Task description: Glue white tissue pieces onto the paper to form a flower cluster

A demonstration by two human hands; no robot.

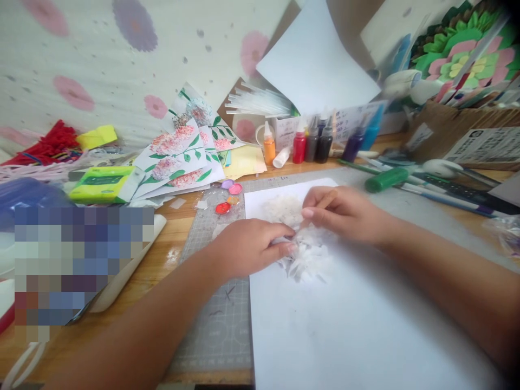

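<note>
A white sheet of paper (pixel 345 325) lies on a grey cutting mat (pixel 219 325). On the sheet sits a cluster of white torn paper pieces (pixel 309 260). My left hand (pixel 247 246) rests on the left edge of the cluster with its fingers curled and pressed onto the pieces. My right hand (pixel 345 214) comes in from the right and pinches a thin wooden stick (pixel 320 208), whose tip points into the white pieces beside my left fingertips.
Small paint bottles (pixel 312 143) stand in a row behind the mat, with a green marker (pixel 385 180) and pens to the right. Painted flower sheets (pixel 182 157), a green packet (pixel 101 184), plastic straws (pixel 255 103) and red yarn (pixel 52 143) lie at left. Paint dabs (pixel 229 197) sit on plastic.
</note>
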